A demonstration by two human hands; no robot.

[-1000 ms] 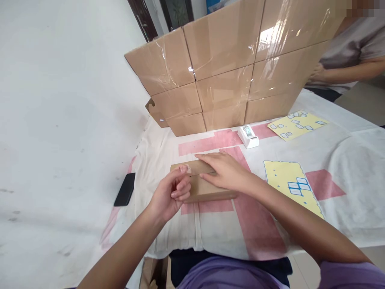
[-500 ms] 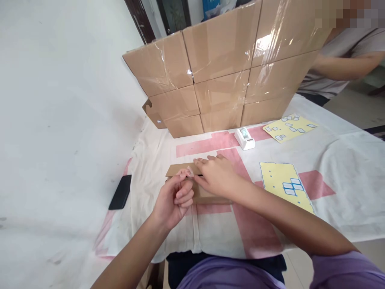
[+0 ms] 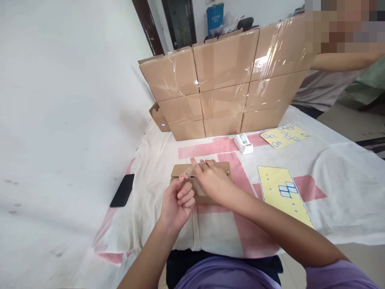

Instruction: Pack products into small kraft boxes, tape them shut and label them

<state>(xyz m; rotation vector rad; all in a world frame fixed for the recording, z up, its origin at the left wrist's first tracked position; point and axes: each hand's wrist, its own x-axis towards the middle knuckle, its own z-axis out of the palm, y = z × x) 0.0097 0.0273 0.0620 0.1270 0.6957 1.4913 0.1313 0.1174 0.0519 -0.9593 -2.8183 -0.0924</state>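
Observation:
A small flat cardboard box lies on the cloth-covered table in front of me. My right hand rests on its top, fingers stretched flat toward the left end. My left hand is curled at the box's near left corner, thumb and forefinger pinching a small clear strip of tape over the box edge. Much of the box is hidden under my hands.
A wall of taped cardboard boxes stands at the back. A white tape dispenser sits before it. Yellow sticker sheets lie to the right. A black phone lies at the left edge. Another person's arm reaches at the far right.
My right hand slid left along the box top toward my left hand's pinch. The view tilted up, showing more of the room behind the boxes.

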